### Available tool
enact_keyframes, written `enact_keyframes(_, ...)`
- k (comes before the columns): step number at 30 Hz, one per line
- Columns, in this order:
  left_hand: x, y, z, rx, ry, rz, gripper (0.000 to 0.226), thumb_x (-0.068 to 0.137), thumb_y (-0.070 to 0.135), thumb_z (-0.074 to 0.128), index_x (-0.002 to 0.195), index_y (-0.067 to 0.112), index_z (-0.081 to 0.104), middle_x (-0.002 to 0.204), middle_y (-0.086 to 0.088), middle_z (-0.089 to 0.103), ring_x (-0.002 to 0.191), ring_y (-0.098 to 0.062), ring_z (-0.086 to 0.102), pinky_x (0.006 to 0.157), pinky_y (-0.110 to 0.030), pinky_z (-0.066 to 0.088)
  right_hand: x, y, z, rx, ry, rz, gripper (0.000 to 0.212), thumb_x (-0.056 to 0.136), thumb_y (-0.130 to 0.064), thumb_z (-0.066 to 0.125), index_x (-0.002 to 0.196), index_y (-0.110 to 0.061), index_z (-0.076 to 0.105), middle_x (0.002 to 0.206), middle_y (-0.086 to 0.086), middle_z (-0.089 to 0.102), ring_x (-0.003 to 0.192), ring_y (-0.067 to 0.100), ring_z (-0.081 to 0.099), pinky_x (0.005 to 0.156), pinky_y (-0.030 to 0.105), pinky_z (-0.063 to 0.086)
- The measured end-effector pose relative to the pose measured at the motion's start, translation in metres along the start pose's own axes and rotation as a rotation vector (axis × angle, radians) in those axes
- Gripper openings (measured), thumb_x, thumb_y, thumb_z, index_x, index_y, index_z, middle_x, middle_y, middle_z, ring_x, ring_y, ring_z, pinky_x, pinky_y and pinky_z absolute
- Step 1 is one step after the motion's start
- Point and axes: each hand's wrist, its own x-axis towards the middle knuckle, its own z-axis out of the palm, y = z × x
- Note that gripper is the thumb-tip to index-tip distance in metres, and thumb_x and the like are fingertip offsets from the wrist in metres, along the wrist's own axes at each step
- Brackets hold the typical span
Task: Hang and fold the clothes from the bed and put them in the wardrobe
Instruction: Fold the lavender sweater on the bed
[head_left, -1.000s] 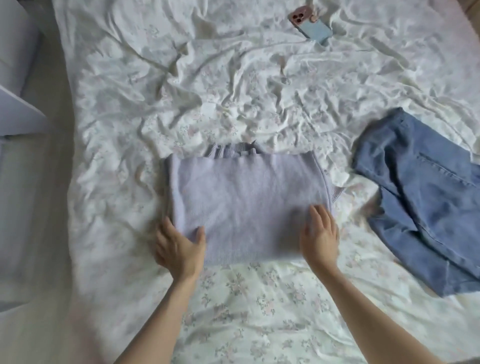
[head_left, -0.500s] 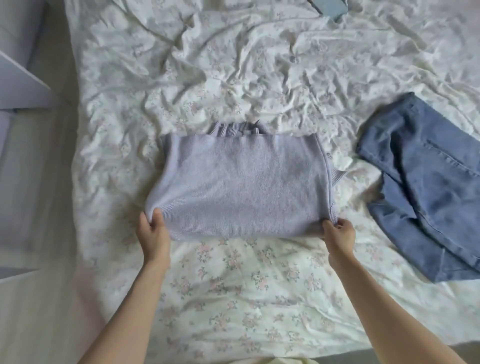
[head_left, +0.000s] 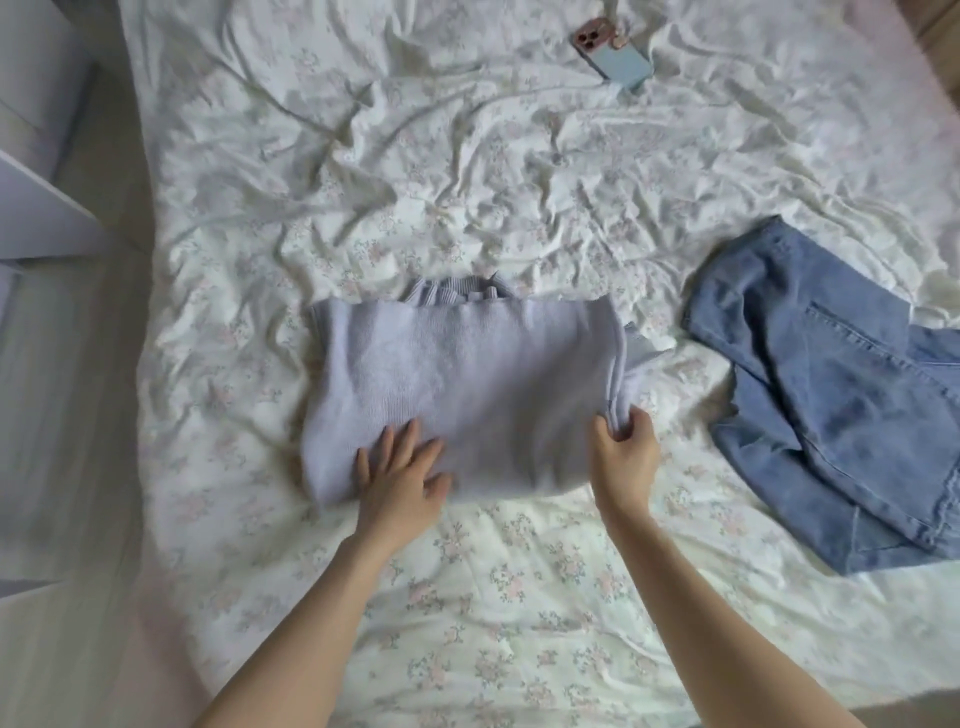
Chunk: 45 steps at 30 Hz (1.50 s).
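Floor (head_left: 67, 467): I see a pale strip down the left edge, with a white cabinet (head_left: 36, 208) at its far end.
Bed (head_left: 519, 623): a crumpled floral sheet fills most of my view.
Sweater (head_left: 467, 384): lilac, folded into a rectangle near the middle of the bed, ribbed collar poking out at its far edge.
Left hand (head_left: 402, 475): I have it flat on the sweater's near left part, palm down, fingers spread wide, gripping nothing.
Right hand (head_left: 626, 447): at the sweater's near right corner, fingers curled narrow, pinching the folded edge between thumb and fingertips.
Phone (head_left: 615, 57): face down at the far side of the bed, well apart from the sweater.
Jeans (head_left: 831, 395): blue, lying loosely folded on the right, apart from the sweater.
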Motion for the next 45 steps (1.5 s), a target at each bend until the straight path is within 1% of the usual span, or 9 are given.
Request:
enact_keyframes(6,-0.009,-0.032,-0.054,-1.523,0.117,-0.382,0.025,0.100,0.033,0.038,0.104,0.020,0.059,0.109,-0.002,0.065,0.100,-0.020,0.059,0.080,-0.028,0.045,-0.066,-0.069,0.057,-0.401,-0.316,-0.571,0.032,0.083,-0.012,0.054,0.116,-0.013,0.056,0.107,0.005,0.058,0.086,0.028,0.057,0.067,0.037,0.045)
enact_keyframes(13,-0.038,-0.090,-0.069,-2.018,-0.001,-0.496,0.053,0.093,0.057,0.033,0.088,0.012,0.060,0.062,-0.005,0.064,0.050,-0.017,0.061,0.045,-0.028,0.049,-0.139,-0.069,0.119,-0.419,-0.984,-0.691,0.041,0.093,-0.016,0.045,0.134,-0.013,0.045,0.126,0.012,0.056,0.109,0.033,0.054,0.088,0.037,0.045)
enact_keyframes(19,-0.020,-0.076,-0.060,-1.727,0.086,-0.447,0.039,0.084,0.046,0.059,0.110,0.018,0.058,0.089,0.003,0.071,0.079,-0.012,0.068,0.066,-0.031,0.054,-0.116,-0.024,0.097,-0.520,-0.635,-0.754,0.035,0.092,-0.011,0.044,0.124,-0.008,0.057,0.128,0.004,0.058,0.130,0.024,0.042,0.108,0.042,0.027)
enact_keyframes(22,-0.001,-0.058,-0.066,-1.351,0.162,-0.442,0.079,0.069,0.055,0.072,0.130,0.015,0.043,0.124,-0.004,0.057,0.111,-0.019,0.056,0.096,-0.038,0.045,-0.103,-0.007,0.087,-0.713,-0.809,-0.731,0.037,0.098,-0.026,0.039,0.133,-0.026,0.049,0.145,-0.015,0.038,0.142,0.006,0.013,0.114,0.046,0.005)
enact_keyframes(26,0.023,-0.047,-0.074,-0.973,0.248,-0.510,0.075,0.070,0.060,0.063,0.120,0.006,0.048,0.119,-0.009,0.057,0.110,-0.028,0.055,0.096,-0.041,0.044,-0.098,0.000,0.081,-0.712,-0.967,-0.783,0.035,0.096,-0.024,0.041,0.127,-0.029,0.055,0.146,-0.017,0.035,0.142,0.002,0.010,0.115,0.045,-0.001)
enact_keyframes(31,0.030,-0.050,-0.075,-1.073,0.545,-0.460,0.017,0.093,0.024,0.048,0.084,0.010,0.043,0.080,-0.004,0.052,0.081,-0.024,0.052,0.061,-0.029,0.032,-0.093,-0.007,0.084,-0.570,-0.872,-0.736,0.024,0.093,-0.019,0.047,0.102,-0.018,0.069,0.127,-0.008,0.059,0.128,0.009,0.042,0.112,0.038,0.017)
enact_keyframes(37,0.008,-0.084,-0.051,-1.234,0.571,-0.819,0.026,0.095,0.016,0.046,0.112,-0.004,0.051,0.111,-0.022,0.055,0.101,-0.032,0.054,0.082,-0.036,0.042,-0.094,-0.013,0.091,-0.600,-0.762,-0.753,0.021,0.095,-0.014,0.045,0.099,-0.010,0.066,0.100,0.002,0.065,0.098,0.024,0.054,0.090,0.035,0.037)
enact_keyframes(40,0.006,-0.075,-0.060,-0.980,0.681,-0.669,0.032,0.090,0.002,0.043,0.122,0.000,0.048,0.123,-0.020,0.054,0.113,-0.034,0.051,0.087,-0.032,0.037,-0.092,-0.013,0.101,-0.640,-0.583,-0.745,0.028,0.091,-0.009,0.048,0.115,-0.008,0.062,0.122,0.013,0.054,0.114,0.031,0.045,0.094,0.043,0.039)
enact_keyframes(45,0.001,-0.047,-0.053,-0.080,0.744,0.084,0.046,0.086,0.012,0.042,0.131,0.008,0.051,0.140,-0.017,0.046,0.131,-0.036,0.040,0.105,-0.050,0.032,-0.084,0.001,0.120,-0.759,-0.740,-0.640,0.052,0.101,-0.022,0.026,0.150,-0.021,0.007,0.157,0.004,-0.009,0.144,0.020,-0.014,0.118,0.041,-0.002)
